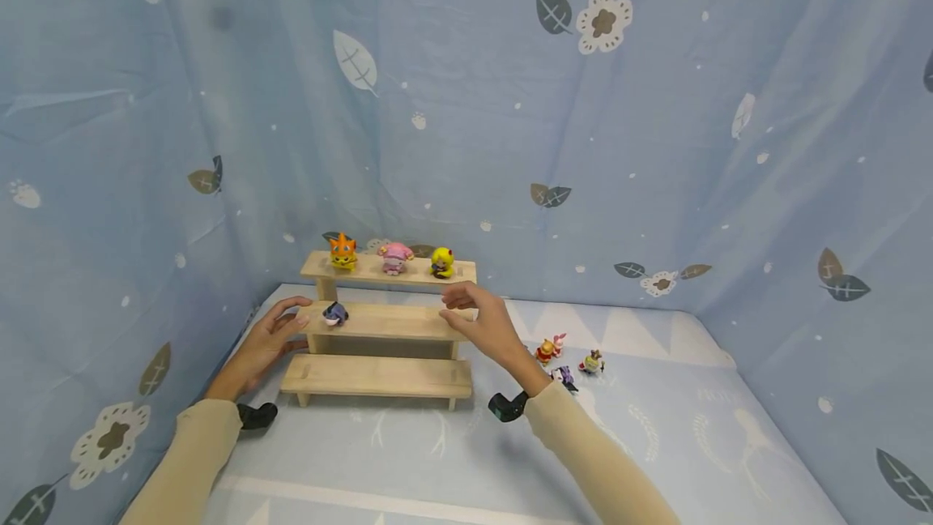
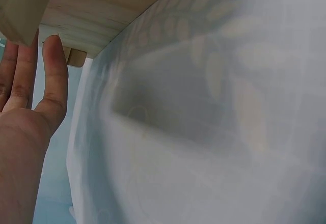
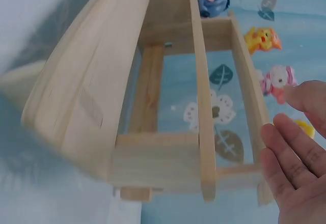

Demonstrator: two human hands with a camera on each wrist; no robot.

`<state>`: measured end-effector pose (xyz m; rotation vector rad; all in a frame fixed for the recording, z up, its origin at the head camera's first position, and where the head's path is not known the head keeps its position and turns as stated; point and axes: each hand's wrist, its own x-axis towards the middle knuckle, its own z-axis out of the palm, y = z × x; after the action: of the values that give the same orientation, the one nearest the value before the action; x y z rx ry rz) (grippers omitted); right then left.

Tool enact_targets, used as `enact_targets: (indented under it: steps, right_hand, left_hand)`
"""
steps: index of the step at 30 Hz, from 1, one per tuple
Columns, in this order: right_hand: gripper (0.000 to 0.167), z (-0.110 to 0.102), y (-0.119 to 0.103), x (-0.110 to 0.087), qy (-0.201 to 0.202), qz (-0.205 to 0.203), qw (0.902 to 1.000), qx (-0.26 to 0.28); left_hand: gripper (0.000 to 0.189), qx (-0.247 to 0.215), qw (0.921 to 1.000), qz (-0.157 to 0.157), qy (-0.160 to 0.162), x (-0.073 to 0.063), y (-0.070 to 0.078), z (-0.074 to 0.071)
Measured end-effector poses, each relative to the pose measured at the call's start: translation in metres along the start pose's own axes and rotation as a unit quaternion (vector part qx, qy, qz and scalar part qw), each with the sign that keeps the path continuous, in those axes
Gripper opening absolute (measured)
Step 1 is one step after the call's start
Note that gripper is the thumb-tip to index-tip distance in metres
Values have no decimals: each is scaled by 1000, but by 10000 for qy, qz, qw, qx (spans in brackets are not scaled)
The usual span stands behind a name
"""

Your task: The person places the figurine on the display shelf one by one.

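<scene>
A three-tier wooden stand [image 1: 379,377] holds small toy figures. At the left end of its middle shelf is my left hand [image 1: 264,345], fingertips right at the wood; the left wrist view shows its fingers [image 2: 56,76] extended alongside the stand. My right hand [image 1: 484,322] hovers by the right end of the middle shelf, fingers loosely bent and nothing between them. A blue donkey figure [image 1: 335,313] sits at the left of that shelf. Along the top shelf stand an orange-and-yellow figure [image 1: 342,252], a pink one [image 1: 395,258] and a yellow-haired one [image 1: 441,262].
Right of the stand, on the pale patterned cloth [image 1: 656,411], are a red-and-yellow bear figure [image 1: 545,352], a pink-eared figure [image 1: 559,344], a purple-and-white figure [image 1: 564,378] and a figure with a brown top [image 1: 592,362]. Blue patterned curtains [image 1: 466,144] enclose the table.
</scene>
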<state>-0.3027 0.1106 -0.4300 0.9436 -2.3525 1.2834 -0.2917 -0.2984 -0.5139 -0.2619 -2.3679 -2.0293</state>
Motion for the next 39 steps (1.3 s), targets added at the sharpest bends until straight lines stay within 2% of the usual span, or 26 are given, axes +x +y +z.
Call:
enact_targets:
  steps: [8,19,23,26,33,39]
  right_hand:
    - [27,-19,16,-23,188,125,9995,-223]
    - [30,-52,44,-71,443,681,9954,-509]
    - [30,-64,56,-89,523,879,9930,-584]
    - [29,-72,65,-102,549,1083,9906,-632]
    - [32,-88,82,-126,567,1426,9858,-685]
    - [34,-96,90,-142,614,1954,9755,-804]
  left_hand:
    - [58,-8,10000,-12,9,-1,1,0]
    - [59,14,10000,-6,17,-2,3,0]
    - [54,-15,10000,-14,-4,-2,4,0]
    - [50,-18,10000,-14,-15,-3,4,0]
    - [57,27,10000,39,-75,-3,3,0]
    - [56,48,9999,72,-105,-3,1,-1]
